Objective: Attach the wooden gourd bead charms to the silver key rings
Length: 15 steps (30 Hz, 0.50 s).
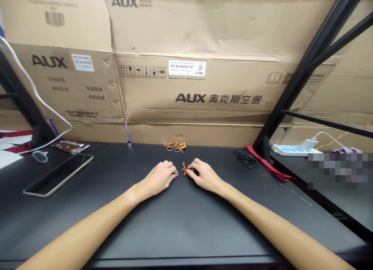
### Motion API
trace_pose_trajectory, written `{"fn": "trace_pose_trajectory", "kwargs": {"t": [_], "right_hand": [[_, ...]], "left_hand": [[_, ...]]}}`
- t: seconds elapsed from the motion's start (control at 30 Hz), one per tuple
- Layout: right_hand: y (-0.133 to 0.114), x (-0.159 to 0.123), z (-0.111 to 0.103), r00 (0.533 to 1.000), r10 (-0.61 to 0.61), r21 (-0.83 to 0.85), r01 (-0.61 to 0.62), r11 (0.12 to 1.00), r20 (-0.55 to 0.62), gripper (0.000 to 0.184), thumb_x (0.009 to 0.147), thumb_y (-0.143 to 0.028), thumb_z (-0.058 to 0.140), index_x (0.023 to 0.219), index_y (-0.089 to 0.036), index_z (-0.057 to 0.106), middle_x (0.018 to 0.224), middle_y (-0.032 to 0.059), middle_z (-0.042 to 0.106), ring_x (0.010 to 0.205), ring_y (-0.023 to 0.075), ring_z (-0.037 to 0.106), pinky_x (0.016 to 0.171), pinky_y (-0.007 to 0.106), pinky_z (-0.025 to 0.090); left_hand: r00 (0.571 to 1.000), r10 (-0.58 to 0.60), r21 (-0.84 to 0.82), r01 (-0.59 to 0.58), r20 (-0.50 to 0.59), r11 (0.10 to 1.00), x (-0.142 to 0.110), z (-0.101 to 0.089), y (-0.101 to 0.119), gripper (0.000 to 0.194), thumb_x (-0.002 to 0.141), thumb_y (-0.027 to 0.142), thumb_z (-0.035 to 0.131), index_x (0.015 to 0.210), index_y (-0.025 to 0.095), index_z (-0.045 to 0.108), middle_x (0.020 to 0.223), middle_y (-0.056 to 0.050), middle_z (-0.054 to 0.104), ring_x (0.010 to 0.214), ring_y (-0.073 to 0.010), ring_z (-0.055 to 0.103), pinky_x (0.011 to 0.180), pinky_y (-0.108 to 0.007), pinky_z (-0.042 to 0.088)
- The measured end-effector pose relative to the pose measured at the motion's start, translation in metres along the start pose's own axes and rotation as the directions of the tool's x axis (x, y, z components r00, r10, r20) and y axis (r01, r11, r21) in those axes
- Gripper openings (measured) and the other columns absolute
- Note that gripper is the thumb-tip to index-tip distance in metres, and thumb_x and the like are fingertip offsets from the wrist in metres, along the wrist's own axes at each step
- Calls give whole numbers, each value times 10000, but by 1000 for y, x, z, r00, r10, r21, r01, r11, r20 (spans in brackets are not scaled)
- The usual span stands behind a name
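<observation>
Near the middle of the black table, my left hand [161,177] is closed in a pinch, with the edge of a small pale ring [176,173] showing at the fingertips. Just to its right, my right hand [204,175] pinches a yellow-brown beaded cord [184,169], whose knotted end sticks out toward the left hand. The rest of the cord is hidden behind the fingers. A narrow gap separates the ring from the cord. Beyond both hands lies a small pile of similar beaded cords [181,146] with pale rings among them.
A phone [58,175] and a clear packet [71,146] lie at left. Several black loops [247,159] and a red strap [269,164] lie at right, beside a black metal post. A power strip [294,150] is farther right. Cardboard boxes [186,37] stand behind the table.
</observation>
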State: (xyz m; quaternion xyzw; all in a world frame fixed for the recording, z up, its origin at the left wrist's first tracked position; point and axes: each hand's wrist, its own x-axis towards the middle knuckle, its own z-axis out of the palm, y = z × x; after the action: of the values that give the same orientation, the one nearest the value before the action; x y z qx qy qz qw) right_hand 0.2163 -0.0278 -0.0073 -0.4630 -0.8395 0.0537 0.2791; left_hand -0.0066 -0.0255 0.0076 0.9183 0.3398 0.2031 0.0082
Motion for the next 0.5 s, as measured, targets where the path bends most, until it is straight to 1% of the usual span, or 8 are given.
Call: {"fn": "trace_pose_trajectory", "kwargs": {"t": [0.13,0.2,0.3,0.4,0.5], "right_hand": [[-2,0,-1,998,-61,66,59,996,23,181,917,-277,510,867,-182,656,884,53,587,744,145,592,751,283,487],[-3,0,-1,997,-73,88,71,994,22,170,917,-268,510,861,-181,645,868,51,586,745,149,587,739,282,484],[-4,-1,-1,997,-77,110,75,991,15,173,925,-272,494,862,-184,629,856,45,588,729,149,577,708,278,477],[-6,-1,0,996,-88,111,86,990,16,177,934,-258,469,871,-188,620,850,43,589,727,149,572,700,278,473],[-7,-1,1,994,-106,95,105,990,9,153,922,-227,469,881,-189,611,839,42,586,740,155,572,705,283,474]], "left_hand": [[999,-30,35,30,13,999,0,1,0,211,954,188,384,843,173,563,880,-68,574,822,-200,518,759,-331,429],[999,-34,20,34,10,999,-1,2,-1,203,952,173,370,834,171,536,893,-72,563,821,-200,506,763,-337,427],[999,-45,-55,44,-11,998,-1,5,-3,184,943,160,358,833,177,505,901,-68,552,815,-196,490,762,-342,427],[996,-83,-147,77,-37,986,-1,8,-5,167,934,168,358,836,185,493,888,-59,547,807,-190,484,766,-347,429],[994,-107,-193,98,-39,976,0,10,-5,162,931,180,361,833,189,490,889,-56,545,811,-189,486,778,-350,432]]}}
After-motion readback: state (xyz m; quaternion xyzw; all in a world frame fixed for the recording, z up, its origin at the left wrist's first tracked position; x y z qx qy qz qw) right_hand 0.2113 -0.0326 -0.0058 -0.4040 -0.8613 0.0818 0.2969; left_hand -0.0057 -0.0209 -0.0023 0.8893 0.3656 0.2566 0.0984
